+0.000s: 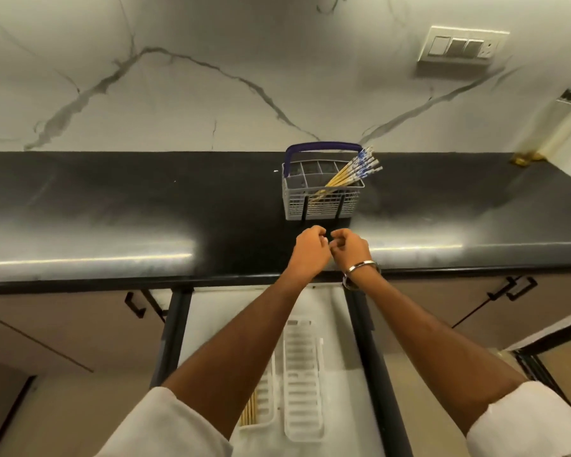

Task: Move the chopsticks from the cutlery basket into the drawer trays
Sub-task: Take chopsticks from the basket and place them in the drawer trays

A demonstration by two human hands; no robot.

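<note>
table (112,206): black, glossy | wall (211,77): white marble with grey veins | switch plate (462,47): on wall, upper right | cabinet handles (136,305): black, below table

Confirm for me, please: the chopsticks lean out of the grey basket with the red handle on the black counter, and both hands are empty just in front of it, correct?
Not quite: in the head view the basket's handle is blue, not red. The rest holds: the chopsticks lean out of the grey basket on the black counter, with the left hand and right hand empty before it.

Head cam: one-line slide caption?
Both hands, left and right, curled empty before the cutlery basket of chopsticks, above the open drawer's white trays.
</note>
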